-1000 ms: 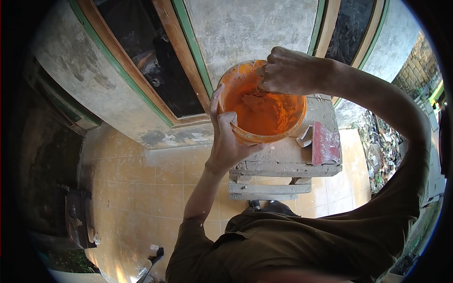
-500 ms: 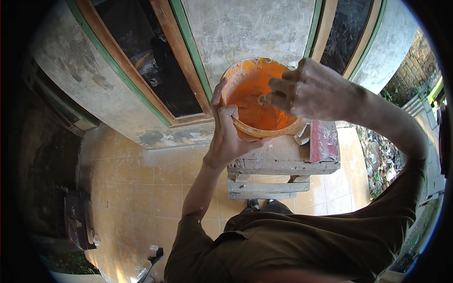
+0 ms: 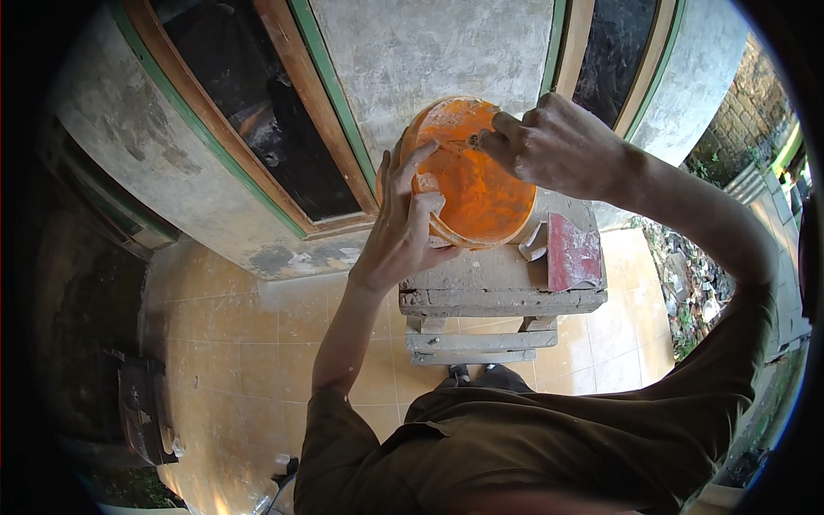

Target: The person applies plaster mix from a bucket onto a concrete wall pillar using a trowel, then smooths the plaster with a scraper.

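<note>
An orange bucket (image 3: 493, 206), streaked with whitish residue inside, is tilted with its mouth toward me, above a worn wooden bench (image 3: 463, 275). My left hand (image 3: 400, 223) grips its left side, fingers over the rim and thumb at the near edge. My right hand (image 3: 562, 150) is closed at the far right of the bucket's mouth, its fingertips reaching over the opening. Whatever those fingers hold, if anything, is too unclear to name. Pale dust or paste coats both hands.
On the bench's right end lies a curved red piece (image 3: 573, 253) with white smears. A plastered wall (image 3: 429, 51) with framed dark panes stands ahead. Yellowish tiles (image 3: 257, 360) cover the floor. A dark object (image 3: 144, 399) stands at the left, and rubble (image 3: 687, 283) lies at the right.
The bucket has tipped further and shifted slightly left, showing more of its inside. My left fingers now reach over the rim. My right hand has moved up and left.
</note>
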A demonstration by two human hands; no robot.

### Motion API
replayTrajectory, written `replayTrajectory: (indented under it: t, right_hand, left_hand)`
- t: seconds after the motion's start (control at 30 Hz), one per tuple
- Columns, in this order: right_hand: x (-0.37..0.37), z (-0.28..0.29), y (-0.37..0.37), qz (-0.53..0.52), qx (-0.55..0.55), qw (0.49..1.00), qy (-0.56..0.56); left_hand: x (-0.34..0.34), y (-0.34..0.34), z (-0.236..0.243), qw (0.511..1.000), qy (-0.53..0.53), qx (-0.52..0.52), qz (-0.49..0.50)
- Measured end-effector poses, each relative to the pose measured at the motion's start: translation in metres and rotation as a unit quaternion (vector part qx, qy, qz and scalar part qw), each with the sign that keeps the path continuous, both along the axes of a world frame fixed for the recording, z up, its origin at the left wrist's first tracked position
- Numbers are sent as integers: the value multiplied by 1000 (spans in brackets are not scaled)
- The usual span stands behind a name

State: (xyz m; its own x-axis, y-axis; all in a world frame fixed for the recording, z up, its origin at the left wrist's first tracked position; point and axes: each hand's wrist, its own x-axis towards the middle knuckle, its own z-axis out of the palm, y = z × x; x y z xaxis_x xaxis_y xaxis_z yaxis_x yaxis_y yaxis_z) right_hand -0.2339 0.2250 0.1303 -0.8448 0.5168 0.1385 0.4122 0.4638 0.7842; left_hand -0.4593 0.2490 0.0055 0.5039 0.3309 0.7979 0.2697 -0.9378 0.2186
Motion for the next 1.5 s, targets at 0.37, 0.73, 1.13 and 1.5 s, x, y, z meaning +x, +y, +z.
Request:
replayTrajectory:
  t: [0.37, 0.73, 1.13, 1.5]
  right_hand:
    - [9, -21, 12, 20, -54, 998, -26]
    - [2, -17, -6, 44, -132, 989, 53]
    - [-2, 6, -5, 58, -15, 998, 22]
    - [-11, -20, 25, 60, 31, 997, -42]
  left_hand:
    - [19, 7, 2, 998, -20, 33, -57]
    - [12, 13, 6, 999, -17, 25, -40]
    - [3, 18, 4, 1000, -13, 26, -9]
    - [14, 14, 6, 998, -21, 54, -5]
